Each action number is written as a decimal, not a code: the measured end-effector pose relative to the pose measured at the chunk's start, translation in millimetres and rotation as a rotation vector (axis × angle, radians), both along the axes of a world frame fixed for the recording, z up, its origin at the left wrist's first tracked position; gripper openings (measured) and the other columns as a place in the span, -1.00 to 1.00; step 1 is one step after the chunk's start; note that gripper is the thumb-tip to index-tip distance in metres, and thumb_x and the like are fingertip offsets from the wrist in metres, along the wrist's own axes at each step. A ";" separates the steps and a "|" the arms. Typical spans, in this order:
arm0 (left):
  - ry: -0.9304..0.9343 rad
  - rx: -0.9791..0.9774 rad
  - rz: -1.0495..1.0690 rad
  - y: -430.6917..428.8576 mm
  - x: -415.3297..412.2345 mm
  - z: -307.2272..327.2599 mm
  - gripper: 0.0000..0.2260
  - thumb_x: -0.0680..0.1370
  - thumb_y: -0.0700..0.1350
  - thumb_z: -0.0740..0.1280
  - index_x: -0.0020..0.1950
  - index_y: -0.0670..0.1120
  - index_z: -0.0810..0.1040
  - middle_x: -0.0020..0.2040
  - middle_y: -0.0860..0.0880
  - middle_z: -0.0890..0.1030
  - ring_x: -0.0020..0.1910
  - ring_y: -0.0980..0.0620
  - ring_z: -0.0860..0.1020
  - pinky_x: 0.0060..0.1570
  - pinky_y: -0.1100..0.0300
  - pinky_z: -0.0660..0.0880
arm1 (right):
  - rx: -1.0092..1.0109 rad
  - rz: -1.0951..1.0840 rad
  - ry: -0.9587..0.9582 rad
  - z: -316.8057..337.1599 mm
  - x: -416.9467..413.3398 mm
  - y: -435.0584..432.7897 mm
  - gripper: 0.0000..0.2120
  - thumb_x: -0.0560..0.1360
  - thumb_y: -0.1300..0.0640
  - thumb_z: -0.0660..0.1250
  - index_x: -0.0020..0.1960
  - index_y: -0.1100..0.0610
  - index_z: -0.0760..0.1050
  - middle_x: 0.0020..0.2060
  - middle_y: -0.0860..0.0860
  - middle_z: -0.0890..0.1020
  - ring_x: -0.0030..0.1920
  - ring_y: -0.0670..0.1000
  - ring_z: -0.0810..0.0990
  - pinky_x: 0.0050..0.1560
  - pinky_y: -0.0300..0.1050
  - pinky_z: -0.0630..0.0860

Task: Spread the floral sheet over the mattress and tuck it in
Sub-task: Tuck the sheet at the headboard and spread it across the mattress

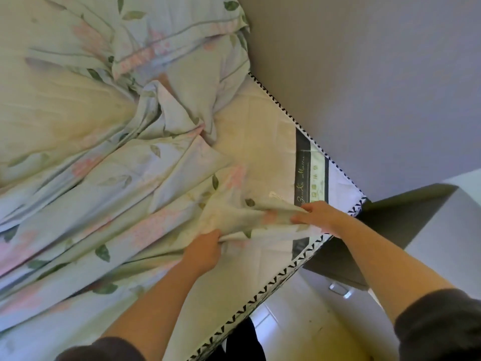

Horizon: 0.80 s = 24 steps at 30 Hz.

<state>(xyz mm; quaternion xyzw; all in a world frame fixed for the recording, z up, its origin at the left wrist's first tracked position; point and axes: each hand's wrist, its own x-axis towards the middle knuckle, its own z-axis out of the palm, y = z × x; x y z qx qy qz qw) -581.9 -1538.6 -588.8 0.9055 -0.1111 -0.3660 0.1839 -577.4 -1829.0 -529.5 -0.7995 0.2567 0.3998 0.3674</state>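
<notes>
The floral sheet [112, 183], pale green with pink flowers and green leaves, lies rumpled in long folds across the white mattress [263, 131]. Part of the mattress near the corner is bare, showing a dark label band [309, 173] and black-and-white piping along its edge. My left hand [205, 250] grips a bunched fold of the sheet near the mattress side. My right hand [318, 216] pinches the sheet's edge close to the mattress corner, holding it slightly lifted. The stretch of sheet between my hands is raised off the mattress.
A matching floral pillow [169, 29] lies at the head of the bed. A grey wall [364, 74] runs along the mattress's far side. A dark bedside cabinet [385, 230] stands at the corner, with a light floor [299, 329] below.
</notes>
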 end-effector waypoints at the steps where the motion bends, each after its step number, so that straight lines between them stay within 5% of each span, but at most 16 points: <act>1: 0.060 -0.137 0.102 -7.1 -0.9 11.6 -0.87 0.60 -0.19 0.13 -0.05 -0.03 0.44 -0.03 -0.07 0.56 -0.02 -0.08 0.53 -0.14 0.13 0.36 | -0.036 0.038 0.162 3.0 -10.9 -6.9 -0.69 0.49 0.01 0.39 0.13 0.17 0.50 -0.09 0.05 0.58 -0.12 0.01 0.55 -0.15 -0.18 0.55; 3: 0.335 -0.405 0.271 -31.7 -3.5 43.9 -0.82 0.59 -0.24 0.16 -0.09 -0.01 0.49 -0.11 0.02 0.55 -0.13 0.07 0.51 -0.18 0.21 0.35 | -0.039 -0.081 0.251 14.4 -34.3 -23.4 -0.67 0.47 0.03 0.41 0.14 0.19 0.49 0.00 0.10 0.60 -0.02 0.07 0.60 -0.04 -0.09 0.59; 5: 0.571 -0.484 0.295 -55.5 -4.2 60.2 -0.78 0.58 -0.23 0.17 0.07 -0.09 0.60 -0.03 -0.06 0.63 -0.12 0.03 0.57 -0.16 0.22 0.45 | 0.108 -0.494 0.052 21.2 -49.8 -41.5 -0.68 0.49 0.06 0.39 0.16 0.20 0.49 0.07 0.15 0.62 0.03 0.12 0.62 0.10 0.03 0.58; 8: 0.312 -0.280 0.173 -67.4 -6.1 52.3 -0.72 0.61 -0.15 0.16 0.27 -0.11 0.54 0.17 -0.14 0.60 -0.02 -0.07 0.57 -0.16 0.18 0.45 | 0.220 -0.871 -0.144 27.9 -70.9 -55.5 -0.73 0.55 0.03 0.31 0.17 0.16 0.48 0.05 0.15 0.63 -0.02 0.11 0.64 -0.06 -0.01 0.59; 10: 0.003 -0.110 0.230 -62.3 -7.7 34.8 -0.68 0.64 -0.13 0.11 0.38 -0.11 0.42 0.30 -0.20 0.50 0.16 -0.16 0.52 0.08 0.09 0.45 | 0.175 -0.726 -0.014 24.8 -83.9 -59.3 -0.57 0.47 -0.11 0.38 0.23 0.11 0.48 0.10 0.10 0.61 0.08 0.11 0.62 -0.08 -0.01 0.62; 13: -0.112 0.001 0.295 -52.8 -10.1 14.4 -0.66 0.63 -0.11 0.12 0.40 -0.11 0.38 0.34 -0.21 0.46 0.31 -0.23 0.42 0.28 -0.05 0.35 | 0.152 -0.267 0.245 15.7 -92.2 -48.5 -0.41 0.35 -0.07 0.51 0.28 0.12 0.44 0.18 0.04 0.56 0.21 0.09 0.52 0.08 -0.04 0.59; 15: -0.326 0.059 0.282 -50.2 -18.0 12.4 -0.74 0.58 -0.10 0.23 0.25 -0.10 0.44 0.20 -0.17 0.49 0.19 -0.22 0.46 0.13 -0.09 0.41 | 0.134 -0.106 0.217 8.0 -91.5 -35.8 -0.52 0.41 0.06 0.48 0.27 0.18 0.47 0.15 0.06 0.59 0.17 0.09 0.55 0.22 -0.02 0.52; 18: -0.688 -0.053 0.084 -41.0 -49.6 15.5 -0.84 0.42 -0.15 0.42 -0.12 -0.09 0.45 -0.21 -0.07 0.52 -0.24 -0.12 0.50 -0.27 0.07 0.38 | 0.272 -0.337 -0.054 2.4 -78.8 -16.6 -0.70 0.55 0.11 0.31 0.24 0.21 0.48 0.13 0.11 0.60 0.15 0.11 0.57 0.23 0.02 0.48; 21: -0.470 -0.009 -0.309 -30.4 -113.1 -11.7 -0.71 0.29 0.04 0.53 -0.22 -0.03 0.47 -0.35 0.04 0.50 -0.42 0.04 0.50 -0.54 0.24 0.37 | 0.167 -0.518 -0.263 -5.6 -63.6 -11.9 -0.71 0.62 0.05 0.16 0.26 0.16 0.44 0.09 0.06 0.56 0.12 0.09 0.54 0.19 0.07 0.51; 24: -0.300 0.326 -0.385 -30.2 -143.5 -49.6 -0.38 0.25 0.21 0.51 0.21 -0.03 0.51 0.06 -0.06 0.56 -0.01 -0.07 0.59 -0.28 0.11 0.56 | 0.084 -0.550 -0.342 -20.9 -55.7 -19.6 -0.81 0.62 0.03 0.16 0.12 0.10 0.46 0.02 0.07 0.54 0.07 0.09 0.51 0.04 -0.01 0.47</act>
